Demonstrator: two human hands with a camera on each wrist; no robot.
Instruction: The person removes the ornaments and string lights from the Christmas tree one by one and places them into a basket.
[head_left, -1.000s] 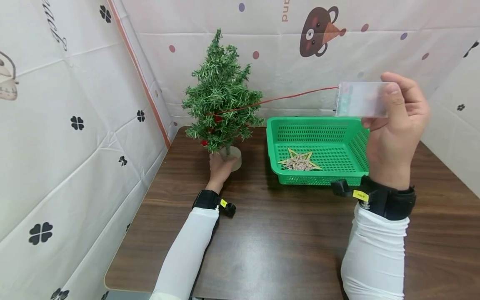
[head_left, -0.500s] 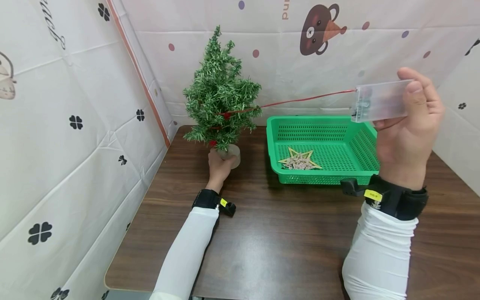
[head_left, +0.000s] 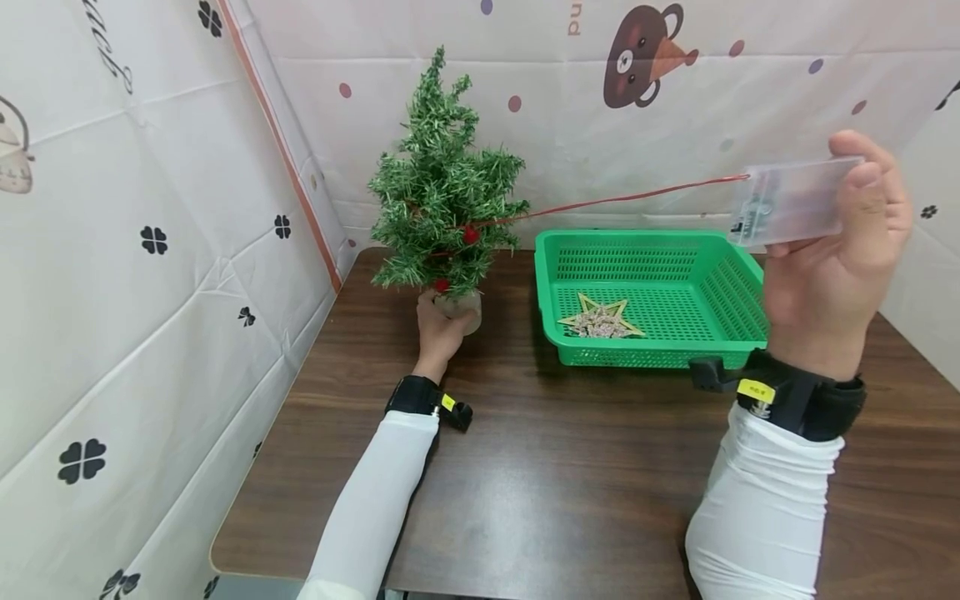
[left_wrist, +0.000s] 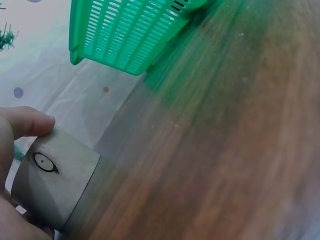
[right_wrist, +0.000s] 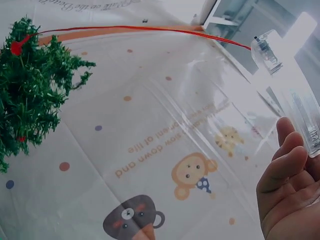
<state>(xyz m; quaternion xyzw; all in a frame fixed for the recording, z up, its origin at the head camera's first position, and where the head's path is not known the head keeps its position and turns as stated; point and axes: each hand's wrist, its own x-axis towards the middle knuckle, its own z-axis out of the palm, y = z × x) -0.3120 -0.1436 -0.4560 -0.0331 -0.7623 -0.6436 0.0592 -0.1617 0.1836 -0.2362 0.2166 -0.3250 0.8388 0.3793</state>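
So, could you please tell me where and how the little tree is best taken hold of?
I'd probably grip the tree by its round base, coming in low from the near side, as the left hand does: the base is bare, while the red cord runs into the bushy branches above.

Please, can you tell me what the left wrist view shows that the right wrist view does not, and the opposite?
Only the left wrist view shows the left hand gripping the pale base, the green basket and the wooden table. Only the right wrist view shows the right hand holding the clear case, the red wire and the printed animals. Both share the dotted wall cloth and the tree, barely visible in the left.
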